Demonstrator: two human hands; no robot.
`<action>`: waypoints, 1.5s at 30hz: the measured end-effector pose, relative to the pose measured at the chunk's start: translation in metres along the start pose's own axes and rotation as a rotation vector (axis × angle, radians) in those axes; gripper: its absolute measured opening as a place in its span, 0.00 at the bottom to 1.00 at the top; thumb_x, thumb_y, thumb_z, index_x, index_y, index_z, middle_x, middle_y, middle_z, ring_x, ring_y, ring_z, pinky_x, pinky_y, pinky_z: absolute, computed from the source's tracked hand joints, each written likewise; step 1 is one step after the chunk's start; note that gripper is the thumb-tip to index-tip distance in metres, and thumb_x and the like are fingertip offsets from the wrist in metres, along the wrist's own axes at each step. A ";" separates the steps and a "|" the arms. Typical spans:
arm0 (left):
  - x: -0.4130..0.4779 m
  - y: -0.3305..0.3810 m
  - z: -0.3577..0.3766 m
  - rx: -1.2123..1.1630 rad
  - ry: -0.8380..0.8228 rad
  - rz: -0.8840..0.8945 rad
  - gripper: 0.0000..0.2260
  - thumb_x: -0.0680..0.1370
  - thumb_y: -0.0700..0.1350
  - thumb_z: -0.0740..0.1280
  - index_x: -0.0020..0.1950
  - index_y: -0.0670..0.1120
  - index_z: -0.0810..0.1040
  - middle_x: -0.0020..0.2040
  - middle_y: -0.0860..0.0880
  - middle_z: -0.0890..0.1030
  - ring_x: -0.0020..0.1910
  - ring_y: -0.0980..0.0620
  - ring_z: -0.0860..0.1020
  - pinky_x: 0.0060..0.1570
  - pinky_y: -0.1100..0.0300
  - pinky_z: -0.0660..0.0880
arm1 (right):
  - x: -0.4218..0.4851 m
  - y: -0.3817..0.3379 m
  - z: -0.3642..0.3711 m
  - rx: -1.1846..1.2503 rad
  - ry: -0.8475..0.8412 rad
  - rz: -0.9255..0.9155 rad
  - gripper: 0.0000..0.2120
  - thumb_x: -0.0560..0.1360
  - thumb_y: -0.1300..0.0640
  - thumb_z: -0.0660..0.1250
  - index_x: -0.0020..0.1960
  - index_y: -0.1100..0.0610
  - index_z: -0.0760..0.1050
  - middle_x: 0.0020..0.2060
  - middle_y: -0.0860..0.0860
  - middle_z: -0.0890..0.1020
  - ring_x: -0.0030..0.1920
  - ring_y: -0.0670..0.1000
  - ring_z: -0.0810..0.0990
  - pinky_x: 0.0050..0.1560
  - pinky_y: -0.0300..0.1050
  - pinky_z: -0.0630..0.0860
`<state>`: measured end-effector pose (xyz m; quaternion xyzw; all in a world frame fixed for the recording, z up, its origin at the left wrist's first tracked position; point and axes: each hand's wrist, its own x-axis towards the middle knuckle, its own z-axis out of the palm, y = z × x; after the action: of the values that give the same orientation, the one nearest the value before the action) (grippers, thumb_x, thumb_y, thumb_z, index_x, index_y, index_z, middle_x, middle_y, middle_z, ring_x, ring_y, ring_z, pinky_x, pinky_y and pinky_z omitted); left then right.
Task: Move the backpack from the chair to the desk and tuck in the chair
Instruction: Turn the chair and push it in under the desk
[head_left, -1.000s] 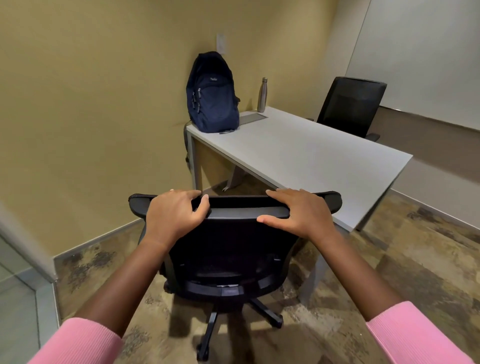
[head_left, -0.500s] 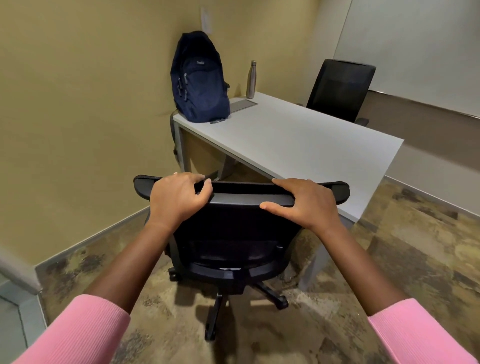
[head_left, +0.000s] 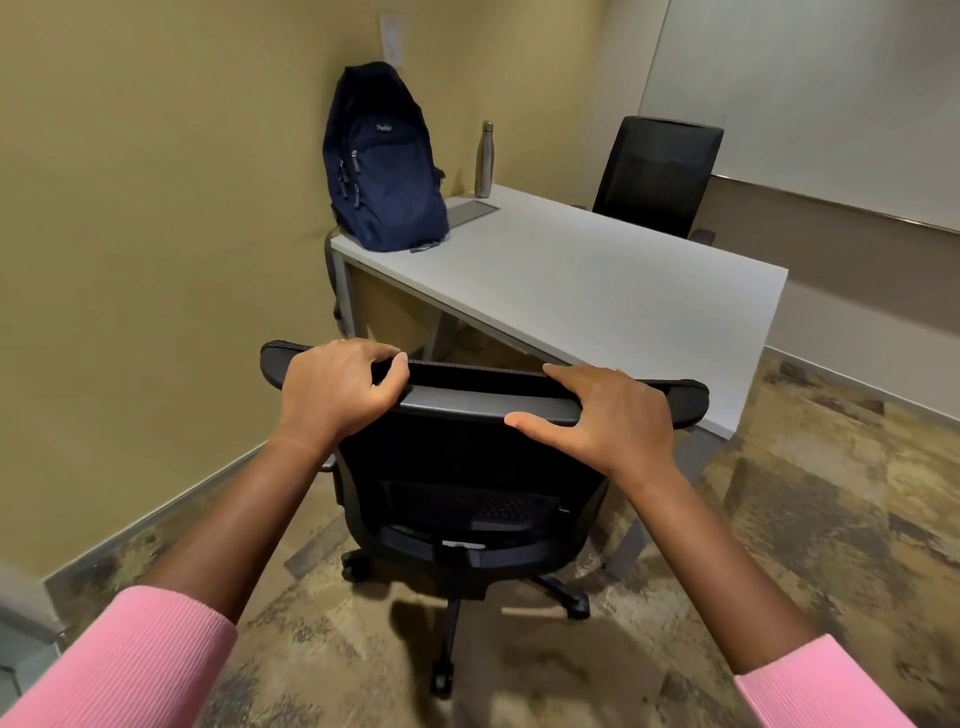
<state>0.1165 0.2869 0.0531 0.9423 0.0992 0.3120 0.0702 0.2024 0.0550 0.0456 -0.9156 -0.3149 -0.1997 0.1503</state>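
Note:
A dark blue backpack (head_left: 385, 166) stands upright on the far left corner of the grey desk (head_left: 597, 275), leaning against the yellow wall. A black mesh office chair (head_left: 467, 467) on castors faces the desk's near side, its backrest towards me. My left hand (head_left: 337, 389) grips the left end of the backrest's top edge. My right hand (head_left: 608, 415) holds the top edge further right, thumb on the near side and fingers over the top. The seat is mostly hidden behind the backrest.
A steel bottle (head_left: 484, 160) and a flat grey panel (head_left: 470, 212) sit on the desk beside the backpack. A second black chair (head_left: 657, 174) stands at the desk's far side. The yellow wall runs close on the left. Patterned carpet covers the floor.
The chair has rolled forward towards the desk with both hands on its backrest, and I have stepped closer, so the desk looks nearer. The backpack has not moved.

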 end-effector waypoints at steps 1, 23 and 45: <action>0.001 -0.004 0.000 -0.007 0.003 0.013 0.20 0.72 0.54 0.53 0.43 0.48 0.84 0.35 0.44 0.85 0.35 0.41 0.80 0.25 0.66 0.52 | 0.000 -0.003 0.002 -0.005 0.000 0.007 0.42 0.59 0.20 0.46 0.59 0.45 0.75 0.51 0.44 0.84 0.51 0.49 0.81 0.37 0.40 0.67; 0.066 -0.033 0.050 -0.011 -0.041 -0.043 0.23 0.73 0.56 0.49 0.48 0.50 0.83 0.46 0.48 0.85 0.44 0.45 0.80 0.27 0.62 0.60 | 0.088 0.022 0.035 0.115 -0.161 0.009 0.36 0.64 0.24 0.47 0.61 0.43 0.72 0.58 0.45 0.80 0.58 0.52 0.77 0.50 0.47 0.73; 0.141 -0.158 0.065 -0.094 -0.195 0.024 0.21 0.71 0.57 0.52 0.54 0.55 0.81 0.54 0.52 0.83 0.54 0.48 0.79 0.36 0.61 0.65 | 0.142 -0.042 0.075 -0.008 -0.082 0.250 0.43 0.64 0.27 0.35 0.49 0.51 0.80 0.37 0.51 0.84 0.43 0.54 0.79 0.52 0.50 0.71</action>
<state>0.2436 0.4687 0.0520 0.9649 0.0659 0.2241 0.1200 0.2982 0.1905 0.0519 -0.9557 -0.2032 -0.1432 0.1575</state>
